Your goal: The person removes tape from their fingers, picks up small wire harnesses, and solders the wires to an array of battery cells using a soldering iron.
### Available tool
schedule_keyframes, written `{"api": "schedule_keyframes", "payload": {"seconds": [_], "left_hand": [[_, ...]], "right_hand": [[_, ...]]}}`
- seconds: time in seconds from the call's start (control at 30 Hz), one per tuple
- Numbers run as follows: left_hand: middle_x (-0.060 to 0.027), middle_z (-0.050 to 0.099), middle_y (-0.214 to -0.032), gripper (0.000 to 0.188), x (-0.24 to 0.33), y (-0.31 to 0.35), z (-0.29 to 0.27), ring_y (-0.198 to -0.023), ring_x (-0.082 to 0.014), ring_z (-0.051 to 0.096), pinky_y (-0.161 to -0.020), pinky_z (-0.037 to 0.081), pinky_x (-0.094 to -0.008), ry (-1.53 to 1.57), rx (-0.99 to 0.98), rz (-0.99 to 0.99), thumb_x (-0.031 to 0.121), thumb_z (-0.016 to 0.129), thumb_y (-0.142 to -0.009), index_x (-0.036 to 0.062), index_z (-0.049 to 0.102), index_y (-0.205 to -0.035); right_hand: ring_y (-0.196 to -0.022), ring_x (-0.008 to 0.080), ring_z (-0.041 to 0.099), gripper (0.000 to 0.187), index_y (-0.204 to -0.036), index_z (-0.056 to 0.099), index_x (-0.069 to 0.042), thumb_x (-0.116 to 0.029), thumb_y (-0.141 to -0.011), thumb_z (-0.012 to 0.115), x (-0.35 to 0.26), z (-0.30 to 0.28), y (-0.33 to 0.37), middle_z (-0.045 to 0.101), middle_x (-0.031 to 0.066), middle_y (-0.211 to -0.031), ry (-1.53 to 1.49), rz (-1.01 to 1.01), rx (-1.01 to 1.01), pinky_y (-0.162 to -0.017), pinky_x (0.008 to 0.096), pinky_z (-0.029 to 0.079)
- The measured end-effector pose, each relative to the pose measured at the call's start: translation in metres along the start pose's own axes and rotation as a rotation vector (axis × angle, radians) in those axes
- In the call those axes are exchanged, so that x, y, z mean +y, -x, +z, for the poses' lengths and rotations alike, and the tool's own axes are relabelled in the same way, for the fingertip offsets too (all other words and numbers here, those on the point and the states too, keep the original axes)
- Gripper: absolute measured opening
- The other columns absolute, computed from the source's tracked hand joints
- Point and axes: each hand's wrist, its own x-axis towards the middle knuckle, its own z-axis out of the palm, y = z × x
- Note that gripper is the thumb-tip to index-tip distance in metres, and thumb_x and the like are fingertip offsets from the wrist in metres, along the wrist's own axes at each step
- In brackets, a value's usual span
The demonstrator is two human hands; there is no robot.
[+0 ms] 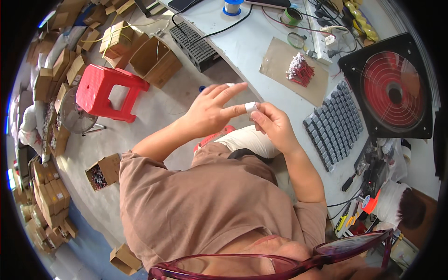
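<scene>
My left hand is held out above my lap with its fingers stretched and spread. A white strip of tape or finger cover is wrapped round the tip of one of its fingers. My right hand pinches that white wrap between thumb and fingers, touching the left fingertip. A smaller white patch shows on another left finger. Both hands are just off the edge of the pale worktable. On it, to the right, a bundle of red wires with white ends lies on a brown sheet.
Rows of small grey-blue blocks stand on the table beside a black-framed fan with a red centre. A solder spool and a power strip sit farther back. Left are a red stool, a floor fan and cardboard boxes.
</scene>
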Motion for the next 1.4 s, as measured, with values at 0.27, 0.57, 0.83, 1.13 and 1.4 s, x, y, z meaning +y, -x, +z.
{"api": "schedule_keyframes", "payload": {"seconds": [0.27, 0.57, 0.83, 1.13, 1.4], "left_hand": [[-0.0053, 0.047, -0.120, 0.048, 0.006, 0.001, -0.004, -0.095, -0.0146, 0.053, -0.081, 0.044, -0.0282, 1.634, -0.278, -0.405, -0.005, 0.058, -0.081, 0.0079, 0.053, -0.127], [-0.0153, 0.052, -0.128, 0.055, -0.013, -0.001, -0.022, -0.115, -0.0226, 0.052, -0.095, 0.041, -0.0342, 0.523, -0.326, -0.356, 0.012, 0.057, -0.083, 0.0039, 0.040, -0.135], [-0.0176, 0.065, -0.098, 0.033, -0.027, 0.018, -0.011, -0.125, -0.0354, 0.042, -0.104, 0.030, -0.0498, 2.213, 0.029, -0.106, 0.014, 0.045, -0.089, -0.0024, 0.054, -0.116], [-0.0002, 0.067, -0.087, 0.014, 0.004, 0.006, -0.028, -0.118, -0.0283, 0.050, -0.099, 0.037, -0.0473, 0.677, -0.088, 0.177, 0.006, 0.067, -0.069, 0.0083, 0.068, -0.083], [0.0001, 0.064, -0.089, 0.016, 0.006, 0.011, -0.018, -0.111, -0.0263, 0.054, -0.096, 0.041, -0.0471, 0.406, -0.053, 0.322, 0.008, 0.068, -0.067, 0.0080, 0.066, -0.083]], "right_hand": [[-0.070, 0.0216, 0.051, 0.012, -0.078, 0.057, -0.003, -0.008, -0.078, 0.067, -0.020, -0.023, 0.013, 0.056, 0.0078, -0.079, 0.566, -0.570, 0.049, -0.063, 0.0301, 0.043], [-0.072, 0.0235, 0.054, 0.011, -0.078, 0.058, -0.005, -0.006, -0.073, 0.068, -0.042, -0.037, 0.038, 0.057, 0.0043, -0.083, 1.318, -0.796, -0.084, -0.062, 0.0351, 0.044], [-0.060, 0.0072, 0.051, 0.012, -0.085, 0.062, 0.001, -0.011, -0.086, 0.060, -0.035, -0.036, 0.015, 0.058, 0.0033, -0.074, 0.358, -0.032, 0.341, -0.056, 0.0210, 0.042], [-0.063, 0.0052, 0.050, 0.015, -0.092, 0.062, 0.001, -0.013, -0.087, 0.062, -0.015, -0.004, -0.012, 0.056, -0.0004, -0.076, 0.137, -0.027, 0.148, -0.057, 0.0197, 0.042], [-0.071, 0.0053, 0.050, 0.012, -0.089, 0.060, 0.002, -0.009, -0.084, 0.064, -0.016, -0.007, -0.007, 0.055, 0.0003, -0.082, 0.187, -0.119, 0.073, -0.064, 0.0203, 0.042]]}}
